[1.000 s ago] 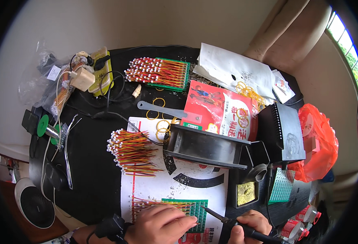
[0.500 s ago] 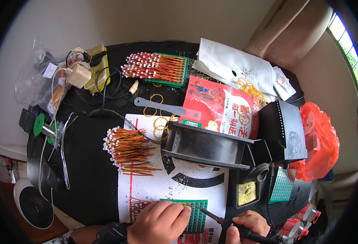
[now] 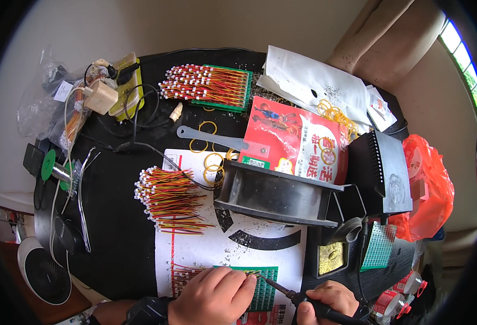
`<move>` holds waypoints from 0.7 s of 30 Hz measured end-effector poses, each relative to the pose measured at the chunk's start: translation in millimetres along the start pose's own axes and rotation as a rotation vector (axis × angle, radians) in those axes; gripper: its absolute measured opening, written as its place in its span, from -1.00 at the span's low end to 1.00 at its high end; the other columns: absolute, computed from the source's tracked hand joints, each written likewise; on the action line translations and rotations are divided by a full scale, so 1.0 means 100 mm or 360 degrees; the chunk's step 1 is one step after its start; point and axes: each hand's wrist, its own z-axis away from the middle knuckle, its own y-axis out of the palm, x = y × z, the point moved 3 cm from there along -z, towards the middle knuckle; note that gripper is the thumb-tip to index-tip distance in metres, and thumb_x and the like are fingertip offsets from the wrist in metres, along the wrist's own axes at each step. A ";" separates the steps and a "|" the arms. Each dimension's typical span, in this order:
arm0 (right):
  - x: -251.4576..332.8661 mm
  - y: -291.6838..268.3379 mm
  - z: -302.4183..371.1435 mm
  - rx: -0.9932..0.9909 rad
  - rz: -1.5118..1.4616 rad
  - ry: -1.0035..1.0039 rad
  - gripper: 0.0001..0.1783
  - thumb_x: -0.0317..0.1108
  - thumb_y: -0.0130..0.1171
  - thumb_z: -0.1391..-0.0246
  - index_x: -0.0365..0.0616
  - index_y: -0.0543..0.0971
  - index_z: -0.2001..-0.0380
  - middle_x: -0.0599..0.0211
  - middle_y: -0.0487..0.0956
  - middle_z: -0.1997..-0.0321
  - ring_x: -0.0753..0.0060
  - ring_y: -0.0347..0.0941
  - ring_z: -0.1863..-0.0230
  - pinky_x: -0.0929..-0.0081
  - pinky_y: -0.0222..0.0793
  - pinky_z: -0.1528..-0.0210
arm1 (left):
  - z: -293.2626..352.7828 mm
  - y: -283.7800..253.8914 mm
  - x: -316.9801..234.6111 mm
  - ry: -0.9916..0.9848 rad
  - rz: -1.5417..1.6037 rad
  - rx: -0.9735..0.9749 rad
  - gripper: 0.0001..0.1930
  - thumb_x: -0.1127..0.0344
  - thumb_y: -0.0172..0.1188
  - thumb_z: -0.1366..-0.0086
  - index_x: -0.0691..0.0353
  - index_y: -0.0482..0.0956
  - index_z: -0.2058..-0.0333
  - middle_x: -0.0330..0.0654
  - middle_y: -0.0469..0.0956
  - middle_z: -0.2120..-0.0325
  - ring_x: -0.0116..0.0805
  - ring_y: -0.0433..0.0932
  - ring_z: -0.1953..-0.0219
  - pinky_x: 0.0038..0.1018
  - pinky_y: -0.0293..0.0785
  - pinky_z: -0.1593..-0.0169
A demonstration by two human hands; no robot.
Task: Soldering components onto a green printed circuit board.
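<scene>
At the front of the table, a green circuit board [image 3: 265, 295] lies on a white printed sheet. Thin red and yellow wires [image 3: 183, 275] with white connectors run from its left side under my left hand [image 3: 217, 295]. That hand is closed over the board, its thumb hidden, with wire ends showing just past the fingertips. My right hand [image 3: 333, 299] grips a soldering iron [image 3: 283, 289] by its black handle. The iron's tip points left and meets the board beside my left fingertips; the exact contact is too small to tell.
Ahead stands a black fan-like housing [image 3: 276, 193], beside a soldering station [image 3: 379, 176] and a yellow sponge [image 3: 330, 258]. A loose wire bundle [image 3: 171, 200] lies left. Farther back are a wired board [image 3: 222, 86] and rubber bands [image 3: 214, 162]. Bottles [image 3: 389, 303] stand right.
The iron's tip has moved slightly left, closer to my left fingertips. My left hand stays almost in place. The whole view has shifted a little.
</scene>
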 end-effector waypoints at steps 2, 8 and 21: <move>0.00 0.01 0.00 -0.0008 0.0004 0.0003 -0.85 -0.55 0.36 -0.15 -0.43 0.58 0.30 0.06 0.55 0.55 0.17 0.50 0.62 0.35 0.41 0.52 | 0.00 0.00 0.00 -0.0001 0.0008 0.0007 -0.79 0.46 0.30 -0.25 0.36 0.70 0.14 -0.10 0.59 0.27 -0.10 0.62 0.19 -0.29 0.65 0.11; 0.00 0.02 -0.01 -0.0018 0.0017 -0.0010 -0.85 -0.54 0.36 -0.16 -0.42 0.59 0.30 0.05 0.55 0.55 0.18 0.50 0.63 0.35 0.41 0.53 | 0.01 -0.01 0.01 0.0005 -0.0003 0.0031 -0.79 0.46 0.30 -0.26 0.36 0.70 0.13 -0.09 0.60 0.26 -0.09 0.63 0.18 -0.29 0.65 0.10; -0.01 -0.03 0.02 0.0020 -0.0057 0.0005 -0.83 -0.52 0.34 -0.20 -0.43 0.57 0.24 0.05 0.54 0.55 0.14 0.50 0.61 0.35 0.41 0.51 | 0.00 0.00 0.00 -0.0005 -0.0010 0.0010 -0.79 0.46 0.31 -0.25 0.36 0.71 0.14 -0.10 0.60 0.26 -0.10 0.63 0.18 -0.30 0.64 0.10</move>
